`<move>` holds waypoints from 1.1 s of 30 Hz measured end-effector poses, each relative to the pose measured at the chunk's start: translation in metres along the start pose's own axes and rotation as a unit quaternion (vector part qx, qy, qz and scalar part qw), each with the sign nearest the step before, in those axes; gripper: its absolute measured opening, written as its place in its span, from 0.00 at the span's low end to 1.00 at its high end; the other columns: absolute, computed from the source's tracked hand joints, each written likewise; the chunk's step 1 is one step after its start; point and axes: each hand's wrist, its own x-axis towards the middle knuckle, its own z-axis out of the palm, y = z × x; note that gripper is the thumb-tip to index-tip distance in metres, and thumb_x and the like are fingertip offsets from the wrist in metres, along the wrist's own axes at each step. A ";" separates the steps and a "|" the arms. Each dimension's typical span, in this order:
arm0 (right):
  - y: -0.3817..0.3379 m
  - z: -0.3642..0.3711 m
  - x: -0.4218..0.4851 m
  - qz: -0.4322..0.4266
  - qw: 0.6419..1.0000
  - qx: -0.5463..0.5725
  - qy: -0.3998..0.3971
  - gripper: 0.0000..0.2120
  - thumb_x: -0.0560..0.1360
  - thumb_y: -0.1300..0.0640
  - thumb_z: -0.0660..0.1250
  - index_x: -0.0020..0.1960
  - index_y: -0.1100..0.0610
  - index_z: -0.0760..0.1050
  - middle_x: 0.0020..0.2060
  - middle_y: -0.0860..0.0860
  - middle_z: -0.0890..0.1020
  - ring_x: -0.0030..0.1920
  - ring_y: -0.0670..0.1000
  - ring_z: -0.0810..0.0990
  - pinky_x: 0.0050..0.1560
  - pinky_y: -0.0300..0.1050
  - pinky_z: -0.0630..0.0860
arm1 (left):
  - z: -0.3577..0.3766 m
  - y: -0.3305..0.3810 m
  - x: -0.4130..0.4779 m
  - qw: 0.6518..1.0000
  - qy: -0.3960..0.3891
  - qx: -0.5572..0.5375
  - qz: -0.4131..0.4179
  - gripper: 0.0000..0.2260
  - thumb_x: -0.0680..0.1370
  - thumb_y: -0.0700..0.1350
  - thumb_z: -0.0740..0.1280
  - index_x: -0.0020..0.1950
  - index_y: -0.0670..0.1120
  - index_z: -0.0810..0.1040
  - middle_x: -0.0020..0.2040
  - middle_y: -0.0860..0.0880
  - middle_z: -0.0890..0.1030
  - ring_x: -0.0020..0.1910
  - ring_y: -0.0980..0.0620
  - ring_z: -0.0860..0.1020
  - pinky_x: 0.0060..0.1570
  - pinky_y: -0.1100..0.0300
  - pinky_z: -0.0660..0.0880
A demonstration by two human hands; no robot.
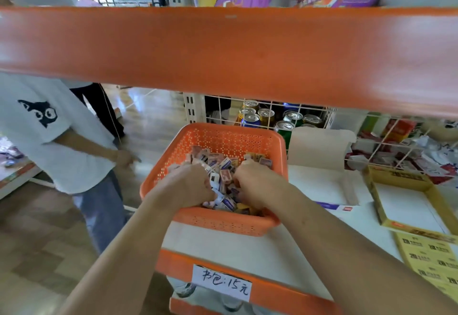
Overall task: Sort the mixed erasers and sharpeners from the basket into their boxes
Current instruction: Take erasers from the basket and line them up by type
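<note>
Both hands down inside orange basket (224,138), knuckles up. Left hand (190,183) at near-left of heap, curled over, fingertips buried among small wrapped pieces. Right hand (252,186) at near-right of heap, likewise curled and dug in. Cannot tell whether either actually grips pieces or only rakes through them: fingertips hidden.

Mixed erasers and sharpeners (219,164) heaped in basket, none made out beyond its rim. Too blurred to tell one kind from the other. Two-handed dig judged a way of parting the heap, or of gathering a handful to sort.

White box (322,183) just right of basket, lid raised at back, mouth open. Yellow box (409,203) further right of basket, also open. No pieces made out in either, so sorting judged barely begun. Set there, probably, to keep each carry from basket short.

Handwritten price label (221,282) below basket's near rim. Drink cans (266,116) behind basket, past wire grid. Person in white T-shirt (49,129) well left of basket, not involved.
</note>
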 end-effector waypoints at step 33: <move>-0.001 0.008 0.014 0.049 0.998 -0.010 0.023 0.12 0.73 0.60 0.68 0.56 0.61 0.74 0.52 0.57 0.76 0.48 0.58 0.78 0.43 0.50 0.75 | 0.007 0.027 0.023 0.978 -0.101 0.097 0.155 0.14 0.72 0.54 0.70 0.54 0.48 0.82 0.50 0.50 0.83 0.49 0.47 0.79 0.53 0.50 0.77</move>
